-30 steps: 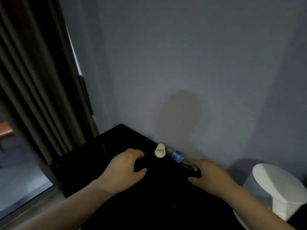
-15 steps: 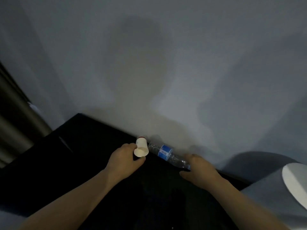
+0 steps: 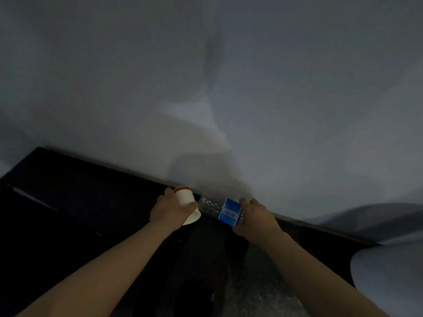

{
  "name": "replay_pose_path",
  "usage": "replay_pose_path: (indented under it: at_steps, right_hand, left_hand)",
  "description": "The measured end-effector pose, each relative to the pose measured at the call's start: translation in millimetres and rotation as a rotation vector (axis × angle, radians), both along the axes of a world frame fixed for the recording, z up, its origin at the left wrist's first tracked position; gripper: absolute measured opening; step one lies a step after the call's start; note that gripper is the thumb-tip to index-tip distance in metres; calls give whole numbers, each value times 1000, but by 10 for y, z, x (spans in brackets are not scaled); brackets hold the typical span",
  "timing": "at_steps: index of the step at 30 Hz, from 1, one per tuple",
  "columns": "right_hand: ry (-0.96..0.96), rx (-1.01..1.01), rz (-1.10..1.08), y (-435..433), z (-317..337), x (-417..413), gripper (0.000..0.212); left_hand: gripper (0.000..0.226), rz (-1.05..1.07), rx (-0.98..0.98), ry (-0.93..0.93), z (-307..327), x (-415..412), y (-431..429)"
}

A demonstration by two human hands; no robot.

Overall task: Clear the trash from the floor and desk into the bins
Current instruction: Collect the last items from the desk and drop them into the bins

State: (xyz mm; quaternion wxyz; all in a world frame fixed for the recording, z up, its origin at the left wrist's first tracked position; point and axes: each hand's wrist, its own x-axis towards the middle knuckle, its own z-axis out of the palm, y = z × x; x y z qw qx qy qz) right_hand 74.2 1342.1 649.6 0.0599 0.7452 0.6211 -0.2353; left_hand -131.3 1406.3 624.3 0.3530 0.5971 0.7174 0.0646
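Now your left hand (image 3: 170,210) grips the cup (image 3: 187,205) — your right (image 3: 253,219) clutches the bottle (image 3: 219,209) on the desk (image 3: 80,202).

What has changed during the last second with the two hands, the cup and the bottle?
The left hand reached forward and now grips the white paper cup with red stripes. The right hand closed round the clear plastic bottle with a blue label. Both things remain at the back of the black desk, by the grey wall.
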Motion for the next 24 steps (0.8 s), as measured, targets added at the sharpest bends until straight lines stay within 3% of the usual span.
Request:
replay_pose_path:
  at_steps: [3, 8, 16, 24]
  right_hand:
    - [31, -53, -50, -31, -100, 30, 71]
    - [166, -91, -201, -290, -112, 135, 62]
    - [315, 180, -433, -1365, 434, 584, 61]
    - [324, 449, -643, -3302, 1389, 1092, 41]
  left_hand:
    - [80, 21, -45, -37, -132, 6, 0]
    - [58, -17, -38, -131, -144, 5, -128]
    - [56, -212, 53, -297, 515, 455, -758]
    - [58, -495, 127, -554, 1415, 1303, -2211]
